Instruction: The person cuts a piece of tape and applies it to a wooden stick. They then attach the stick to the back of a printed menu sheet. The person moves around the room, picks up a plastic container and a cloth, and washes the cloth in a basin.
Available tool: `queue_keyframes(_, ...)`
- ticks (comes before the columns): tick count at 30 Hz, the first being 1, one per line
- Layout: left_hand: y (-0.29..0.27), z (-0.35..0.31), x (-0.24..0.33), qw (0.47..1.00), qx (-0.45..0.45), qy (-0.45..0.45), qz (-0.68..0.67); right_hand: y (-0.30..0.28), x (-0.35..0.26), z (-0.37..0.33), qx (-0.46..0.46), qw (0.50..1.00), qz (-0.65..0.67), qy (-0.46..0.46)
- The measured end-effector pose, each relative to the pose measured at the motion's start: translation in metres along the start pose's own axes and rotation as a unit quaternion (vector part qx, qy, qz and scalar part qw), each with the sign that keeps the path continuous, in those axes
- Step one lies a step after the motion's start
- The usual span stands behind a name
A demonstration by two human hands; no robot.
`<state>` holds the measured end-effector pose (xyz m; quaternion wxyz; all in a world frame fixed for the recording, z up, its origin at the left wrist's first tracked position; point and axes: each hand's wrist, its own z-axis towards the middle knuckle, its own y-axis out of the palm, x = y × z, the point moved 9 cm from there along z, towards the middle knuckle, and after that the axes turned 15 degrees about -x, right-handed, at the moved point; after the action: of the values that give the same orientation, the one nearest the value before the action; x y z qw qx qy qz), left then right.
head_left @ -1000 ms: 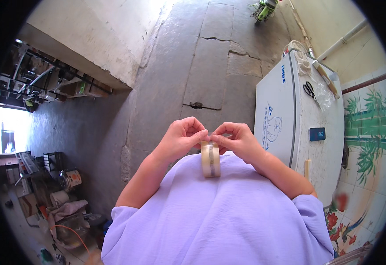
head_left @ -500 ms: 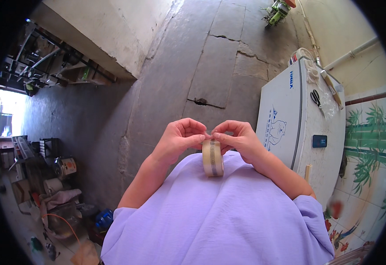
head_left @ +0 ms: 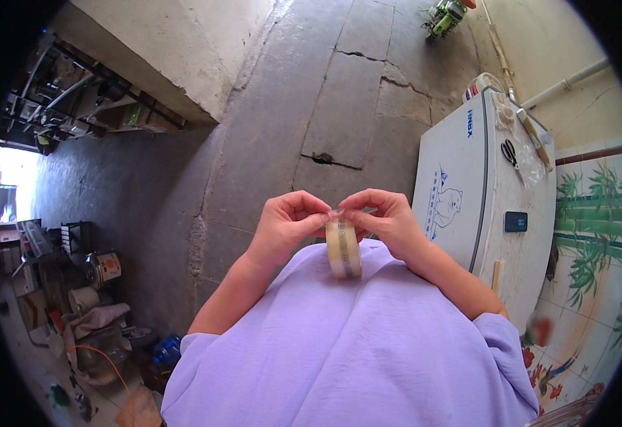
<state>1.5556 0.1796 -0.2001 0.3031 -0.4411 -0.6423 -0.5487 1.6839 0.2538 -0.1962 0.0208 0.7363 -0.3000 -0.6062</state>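
Note:
A roll of clear packing tape (head_left: 344, 255) with a printed band hangs upright in front of the lilac shirt. My left hand (head_left: 290, 222) is closed in a pinch at the roll's top edge, thumb and forefinger on the loose end of the tape. From the other side my right hand (head_left: 388, 220) pinches the same strip, so the fingertips of both hands almost meet. The bit of film between them is too small to make out clearly.
On my right stands a white chest freezer (head_left: 460, 178); black-handled scissors (head_left: 510, 153) and a dark phone-like device (head_left: 516, 222) lie on its lid. A cracked concrete floor (head_left: 268, 142) stretches ahead. Clutter with a blue bottle (head_left: 168, 350) sits at the lower left.
The tape roll has risen and tilted very slightly between my hands. Both hands keep their pinch in almost the same place.

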Motion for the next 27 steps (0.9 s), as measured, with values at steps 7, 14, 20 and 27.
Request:
queue_keyframes(7,0.002,-0.003,-0.002,0.999,-0.022,0.021,-0.023,-0.003,0.008,0.0,-0.018,0.999,0.033,-0.011)
queue_keyframes(14,0.005,-0.004,-0.002,0.999,-0.035,0.036,-0.02,-0.006,0.014,-0.002,-0.003,0.999,0.044,-0.014)
queue_keyframes(20,0.008,-0.007,0.001,0.998,-0.01,0.045,0.052,-0.003,0.01,-0.005,0.027,0.997,0.074,0.0)
queue_keyframes(27,0.019,-0.007,0.009,0.989,-0.002,0.072,0.127,-0.007,0.01,-0.01,0.056,0.997,0.053,-0.008)
